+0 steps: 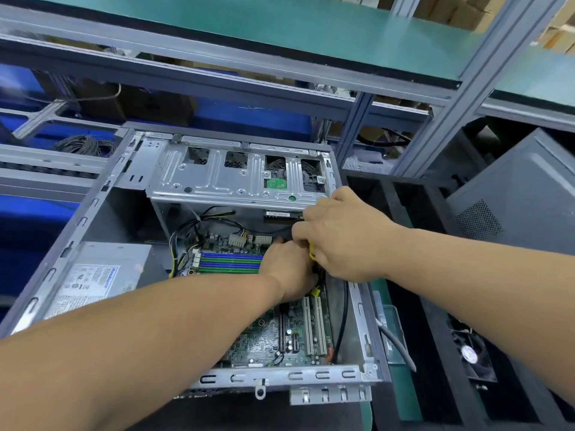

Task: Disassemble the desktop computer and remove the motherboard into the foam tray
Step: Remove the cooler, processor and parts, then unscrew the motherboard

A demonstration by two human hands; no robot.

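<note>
Both my hands are inside the open computer case (pixel 93 213), above the motherboard (pixel 264 337). My right hand (pixel 345 234) has its fingers clamped on a yellow cable (pixel 312 253); whether my left hand (pixel 289 269) has its fingers together, I cannot tell.

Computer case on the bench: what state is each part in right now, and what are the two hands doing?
Computer case: side open, insides exposed.
Motherboard: still inside the case.
Memory slots: blue and green, look empty.
Power supply: in place, wires running to the board.
Left hand: fingers down among the cables.
Right hand: curled around a yellow cable.
</note>
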